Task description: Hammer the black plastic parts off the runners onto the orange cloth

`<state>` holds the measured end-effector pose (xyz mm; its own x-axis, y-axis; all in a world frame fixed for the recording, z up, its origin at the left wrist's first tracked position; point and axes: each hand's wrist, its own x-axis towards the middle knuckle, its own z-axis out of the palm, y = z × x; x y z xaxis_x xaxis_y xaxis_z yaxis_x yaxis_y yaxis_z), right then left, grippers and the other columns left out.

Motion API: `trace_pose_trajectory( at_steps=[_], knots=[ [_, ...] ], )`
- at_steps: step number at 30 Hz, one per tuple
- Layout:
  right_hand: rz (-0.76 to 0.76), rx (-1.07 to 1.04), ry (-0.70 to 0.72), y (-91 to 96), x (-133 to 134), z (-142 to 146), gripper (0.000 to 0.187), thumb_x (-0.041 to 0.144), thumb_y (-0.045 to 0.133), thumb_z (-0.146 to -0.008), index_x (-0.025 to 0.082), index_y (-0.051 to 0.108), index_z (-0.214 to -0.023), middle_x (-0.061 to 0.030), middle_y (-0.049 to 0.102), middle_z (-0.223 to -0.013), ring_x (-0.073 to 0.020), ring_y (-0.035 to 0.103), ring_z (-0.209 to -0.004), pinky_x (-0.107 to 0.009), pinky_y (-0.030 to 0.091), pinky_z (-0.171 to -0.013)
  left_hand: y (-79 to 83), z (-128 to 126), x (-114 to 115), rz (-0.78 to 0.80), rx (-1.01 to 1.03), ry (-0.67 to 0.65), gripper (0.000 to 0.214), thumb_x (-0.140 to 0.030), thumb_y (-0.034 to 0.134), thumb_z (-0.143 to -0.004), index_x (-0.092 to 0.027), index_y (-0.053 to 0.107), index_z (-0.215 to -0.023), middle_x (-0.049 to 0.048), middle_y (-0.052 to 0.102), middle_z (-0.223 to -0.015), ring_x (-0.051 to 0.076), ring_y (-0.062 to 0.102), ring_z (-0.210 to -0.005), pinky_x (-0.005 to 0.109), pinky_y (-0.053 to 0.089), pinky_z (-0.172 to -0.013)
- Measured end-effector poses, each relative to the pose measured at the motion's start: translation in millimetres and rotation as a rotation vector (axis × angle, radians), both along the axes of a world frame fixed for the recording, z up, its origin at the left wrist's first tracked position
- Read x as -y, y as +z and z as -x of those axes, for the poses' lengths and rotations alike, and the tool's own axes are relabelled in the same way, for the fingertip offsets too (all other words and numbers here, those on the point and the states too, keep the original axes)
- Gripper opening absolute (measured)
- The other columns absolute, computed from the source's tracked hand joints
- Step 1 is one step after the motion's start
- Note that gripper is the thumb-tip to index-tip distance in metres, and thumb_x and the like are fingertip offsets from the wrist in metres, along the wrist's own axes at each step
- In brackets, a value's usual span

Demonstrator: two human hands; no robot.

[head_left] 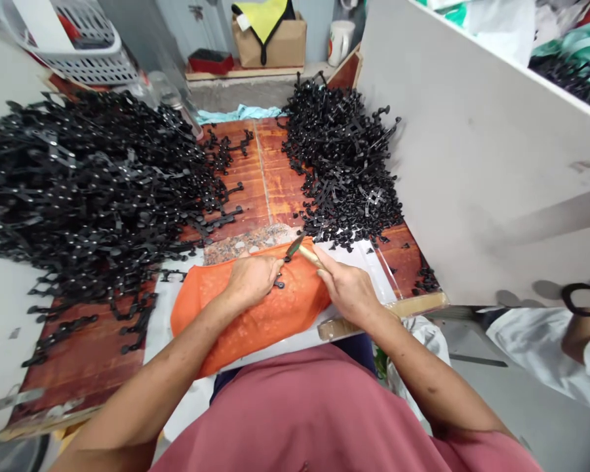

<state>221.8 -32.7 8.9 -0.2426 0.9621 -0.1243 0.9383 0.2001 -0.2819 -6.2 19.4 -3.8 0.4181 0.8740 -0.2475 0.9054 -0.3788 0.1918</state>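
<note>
My left hand (252, 278) rests closed on an orange cloth (255, 314), pinching a small black plastic part (278, 283) at its fingertips. My right hand (347, 288) is closed around the pale wooden handle of a small knife (299, 249), whose dark blade points up and left, just above the part. A big heap of black plastic pieces (88, 190) covers the table's left side. A second heap of black pieces (344, 164) lies on the right, close to the blade tip.
The reddish wooden table (270, 170) shows bare between the heaps. A tall white board (472, 144) walls the right side. A white basket (78, 39), a cardboard box (270, 39) and a mug (341, 40) stand behind. Another person's sleeve (545, 360) shows at right.
</note>
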Motion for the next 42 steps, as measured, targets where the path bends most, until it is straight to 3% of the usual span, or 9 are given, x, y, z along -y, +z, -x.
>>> trace_pose_trajectory(
  at_steps=[8,12,17,19,24,28,37,39,42],
  knots=[
    [0.083,-0.284,-0.054,-10.0,-2,-7,0.053,0.031,0.044,-0.106,0.031,0.044,-0.159,-0.0056,0.074,-0.131,-0.0235,0.073,-0.111,-0.034,0.055,-0.094,2.9,4,6,0.031,0.090,-0.036,0.048,-0.035,0.028,-0.108,-0.020,0.065,-0.081,0.0046,0.075,-0.084,0.022,0.066,-0.080,0.038,0.041,-0.087],
    [-0.014,-0.402,-0.091,-24.9,2,-19,0.050,0.031,0.043,-0.106,0.026,0.050,-0.155,-0.0077,0.067,-0.142,-0.0229,0.066,-0.123,-0.035,0.051,-0.105,33.2,31,-24,-0.002,0.117,0.049,0.044,-0.033,0.030,-0.108,-0.017,0.062,-0.082,0.0047,0.070,-0.086,0.018,0.063,-0.085,0.032,0.044,-0.087],
    [-0.058,-0.059,-0.122,-24.1,8,-11,0.049,0.031,0.046,-0.105,0.024,0.052,-0.153,-0.0124,0.070,-0.118,-0.0262,0.065,-0.103,-0.038,0.054,-0.088,97.5,83,-80,-0.548,0.137,0.525,0.053,-0.039,0.033,-0.108,-0.002,0.036,-0.146,0.0173,0.046,-0.145,0.035,0.043,-0.138,0.050,0.033,-0.114],
    [-0.168,0.028,-0.109,-18.7,8,-4,0.046,0.028,0.050,-0.103,0.023,0.057,-0.149,-0.0155,0.067,-0.123,-0.0294,0.060,-0.107,-0.041,0.053,-0.089,103.9,91,-78,-0.681,0.174,0.524,0.068,-0.046,0.042,-0.105,-0.006,0.022,-0.157,0.0169,0.035,-0.155,0.038,0.033,-0.146,0.054,0.028,-0.118],
    [-0.316,-0.119,0.266,-20.1,5,27,0.042,0.018,0.037,-0.107,0.016,0.062,-0.141,-0.0144,0.066,-0.131,-0.0266,0.055,-0.119,-0.041,0.046,-0.107,36.5,71,-5,-0.362,0.175,0.076,0.047,-0.044,0.040,-0.103,-0.019,0.061,-0.136,0.0146,0.055,-0.146,0.030,0.049,-0.138,0.047,0.039,-0.118],
    [-0.266,-0.103,0.432,-29.8,2,59,0.038,0.018,0.040,-0.108,0.019,0.063,-0.138,-0.0084,0.069,-0.127,-0.0225,0.056,-0.121,-0.036,0.047,-0.108,-22.6,61,46,-0.195,0.101,-0.070,0.051,-0.040,0.032,-0.105,-0.023,0.057,-0.146,0.0139,0.046,-0.161,0.031,0.041,-0.150,0.057,0.025,-0.125],
    [0.053,-0.210,0.619,10.1,31,19,0.018,0.026,0.063,-0.099,0.029,0.079,-0.090,0.0047,0.079,-0.093,-0.0127,0.070,-0.088,-0.021,0.052,-0.080,-41.6,65,50,-0.326,0.106,-0.033,0.059,-0.046,0.026,-0.105,-0.026,0.047,-0.156,0.0138,0.033,-0.169,0.034,0.029,-0.157,0.063,0.012,-0.128],
    [0.111,-0.330,0.517,17.4,45,-12,0.017,0.034,0.062,-0.101,0.037,0.079,-0.103,0.0106,0.079,-0.097,-0.0073,0.072,-0.087,-0.015,0.050,-0.075,-43.3,65,51,-0.334,0.112,-0.039,0.060,-0.047,0.026,-0.104,-0.025,0.047,-0.156,0.0140,0.033,-0.169,0.035,0.030,-0.157,0.063,0.012,-0.128],
    [-0.045,-0.143,-0.080,15.3,53,-62,0.024,0.032,0.055,-0.104,0.032,0.078,-0.111,0.0005,0.079,-0.108,-0.0145,0.073,-0.099,-0.023,0.053,-0.090,-45.3,66,52,-0.345,0.109,-0.045,0.061,-0.047,0.026,-0.104,-0.023,0.050,-0.155,0.0149,0.036,-0.168,0.036,0.033,-0.155,0.064,0.015,-0.127]
  ],
)
